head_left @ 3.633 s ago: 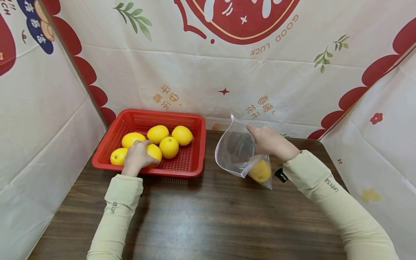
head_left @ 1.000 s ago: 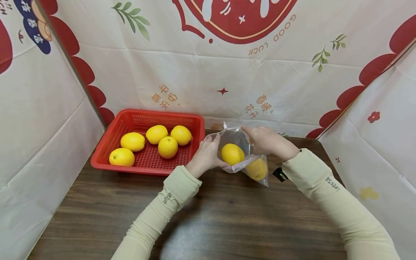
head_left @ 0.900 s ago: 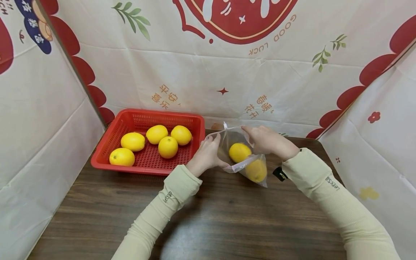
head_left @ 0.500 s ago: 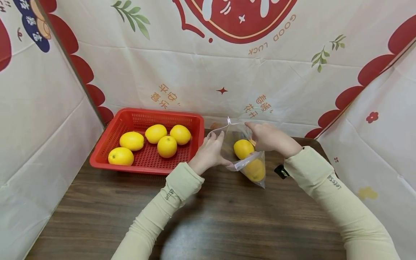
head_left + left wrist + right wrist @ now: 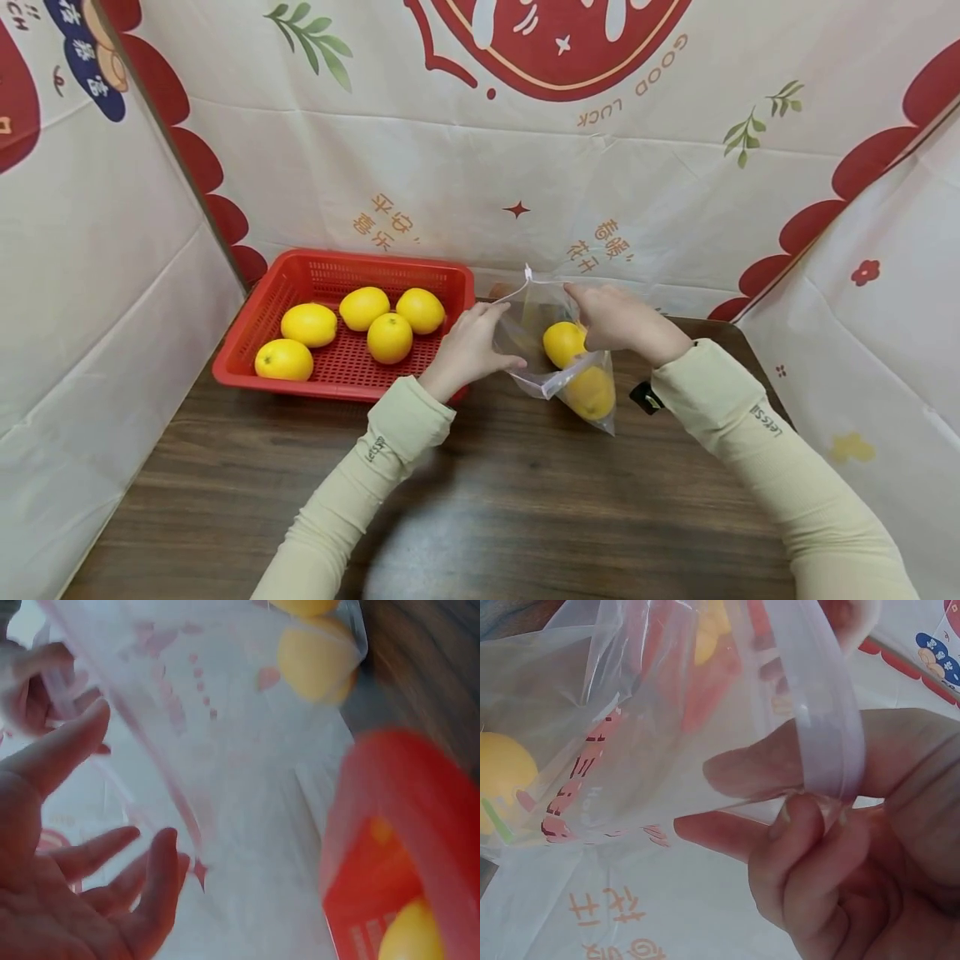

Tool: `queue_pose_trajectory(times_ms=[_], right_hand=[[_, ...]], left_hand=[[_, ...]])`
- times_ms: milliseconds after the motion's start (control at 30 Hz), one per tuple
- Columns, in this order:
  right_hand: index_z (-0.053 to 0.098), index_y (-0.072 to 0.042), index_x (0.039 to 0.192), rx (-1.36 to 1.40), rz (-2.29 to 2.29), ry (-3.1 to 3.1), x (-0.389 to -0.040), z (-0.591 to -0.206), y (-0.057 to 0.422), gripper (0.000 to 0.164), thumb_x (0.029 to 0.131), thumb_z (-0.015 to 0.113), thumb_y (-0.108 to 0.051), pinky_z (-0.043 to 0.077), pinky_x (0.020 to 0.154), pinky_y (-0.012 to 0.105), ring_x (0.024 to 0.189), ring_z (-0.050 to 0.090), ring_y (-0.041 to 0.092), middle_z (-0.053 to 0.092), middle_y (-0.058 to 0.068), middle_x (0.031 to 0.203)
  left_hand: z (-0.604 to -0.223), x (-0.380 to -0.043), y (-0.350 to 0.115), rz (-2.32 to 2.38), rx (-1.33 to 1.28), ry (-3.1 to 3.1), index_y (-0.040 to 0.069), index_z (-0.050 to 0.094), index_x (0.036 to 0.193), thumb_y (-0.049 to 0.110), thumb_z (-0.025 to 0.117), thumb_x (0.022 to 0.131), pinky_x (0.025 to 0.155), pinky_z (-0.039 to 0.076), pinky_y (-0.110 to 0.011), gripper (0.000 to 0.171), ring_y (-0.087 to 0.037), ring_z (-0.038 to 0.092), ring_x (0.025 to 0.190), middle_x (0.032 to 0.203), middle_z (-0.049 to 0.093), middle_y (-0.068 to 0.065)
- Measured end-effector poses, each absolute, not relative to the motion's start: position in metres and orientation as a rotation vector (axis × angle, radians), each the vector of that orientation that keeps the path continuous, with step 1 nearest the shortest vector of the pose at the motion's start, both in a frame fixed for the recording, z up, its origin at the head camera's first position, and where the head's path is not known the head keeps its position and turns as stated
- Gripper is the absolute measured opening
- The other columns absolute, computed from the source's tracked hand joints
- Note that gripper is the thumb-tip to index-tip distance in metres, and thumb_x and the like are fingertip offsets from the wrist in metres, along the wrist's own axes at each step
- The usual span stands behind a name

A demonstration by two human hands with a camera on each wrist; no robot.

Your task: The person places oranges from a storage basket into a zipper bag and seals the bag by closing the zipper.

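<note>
A clear zip bag [image 5: 521, 333] with a pale zip rim stands with its mouth open, facing left. Two yellow lemons lie inside: the upper lemon [image 5: 562, 344] partly behind the right hand, the lower lemon [image 5: 590, 393] at the bottom corner. My right hand [image 5: 621, 321] pinches the bag's rim between thumb and fingers, clearly seen in the right wrist view [image 5: 832, 817]. My left hand [image 5: 468, 346] is at the mouth's left side, holding nothing, thumb and fingers spread. In the left wrist view those fingers [image 5: 161, 892] are beside the rim; whether they touch it, I cannot tell.
A red perforated basket [image 5: 345, 390] stands left of the bag, holding several lemons [image 5: 309, 325]. Both are on a dark wooden table [image 5: 525, 517]. Printed white cloth [image 5: 450, 167] walls the back and both sides.
My left hand has carried a lemon from the basket into the bag and let it go. The lemon slid deeper, and the hand has drawn back slightly left. The right hand keeps its hold.
</note>
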State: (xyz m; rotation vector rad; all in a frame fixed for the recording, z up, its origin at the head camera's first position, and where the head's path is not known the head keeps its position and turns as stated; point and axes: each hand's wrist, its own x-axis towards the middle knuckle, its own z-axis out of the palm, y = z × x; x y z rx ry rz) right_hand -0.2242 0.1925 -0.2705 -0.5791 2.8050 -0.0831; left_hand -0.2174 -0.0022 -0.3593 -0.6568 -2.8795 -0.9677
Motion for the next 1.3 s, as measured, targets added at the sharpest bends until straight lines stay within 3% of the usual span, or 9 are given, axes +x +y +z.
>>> queue_pose_trajectory(times_ms=[100,300,567,767,933,1300], right_hand=[[0.029,0.009,0.136,-0.581,-0.083,2.803,-0.225,-0.271,0.193,0.076,0.067,0.060,0.009,0.042,0.057,0.028,0.068,0.049,0.020,0.059,0.010,0.086],[0.027,0.009,0.137,-0.574,-0.108,2.795,-0.227,-0.271,0.192,0.077,0.067,0.059,0.009,0.038,0.052,0.027,0.062,0.045,0.019,0.054,0.007,0.075],[0.027,0.008,0.137,-0.569,-0.110,2.790,-0.228,-0.272,0.192,0.076,0.068,0.059,0.008,0.038,0.053,0.027,0.062,0.045,0.019,0.053,0.007,0.073],[0.028,0.009,0.136,-0.586,-0.116,2.795,-0.228,-0.272,0.192,0.076,0.068,0.060,0.008,0.039,0.054,0.028,0.064,0.047,0.020,0.054,0.006,0.076],[0.027,0.010,0.137,-0.590,-0.111,2.797,-0.227,-0.272,0.193,0.076,0.068,0.061,0.008,0.038,0.053,0.027,0.062,0.046,0.019,0.053,0.007,0.073],[0.033,0.008,0.133,-0.610,-0.108,2.804,-0.229,-0.272,0.193,0.074,0.066,0.062,0.007,0.042,0.056,0.029,0.065,0.049,0.020,0.055,0.007,0.076]], left_hand=[[-0.358,-0.220,-0.015,-1.008,-0.686,-2.802,0.007,0.048,0.130,0.034,0.078,0.069,0.093,0.042,-0.037,0.073,-0.025,0.049,0.109,0.124,0.050,-0.012],[-0.356,-0.226,-0.057,-1.066,-0.613,-2.815,0.007,0.043,0.133,0.032,0.073,0.075,0.098,0.038,-0.041,0.071,-0.027,0.044,0.117,0.135,0.038,-0.013],[-0.360,-0.229,-0.128,-0.985,-0.231,-2.813,0.008,0.034,0.138,0.030,0.072,0.076,0.098,0.027,-0.059,0.076,-0.043,0.018,0.130,0.146,0.015,-0.019],[-0.374,-0.228,-0.170,-0.866,0.009,-2.867,0.008,0.032,0.140,0.028,0.071,0.075,0.091,0.023,-0.070,0.079,-0.048,0.004,0.132,0.148,0.010,-0.022],[-0.388,-0.227,-0.197,-0.824,0.247,-2.915,0.009,0.029,0.141,0.032,0.070,0.075,0.088,0.021,-0.073,0.081,-0.050,0.004,0.130,0.146,0.010,-0.024],[-0.416,-0.227,-0.223,-0.772,0.511,-3.035,0.003,0.033,0.136,0.030,0.071,0.074,0.080,0.025,-0.073,0.078,-0.054,0.021,0.114,0.133,0.022,-0.032]])
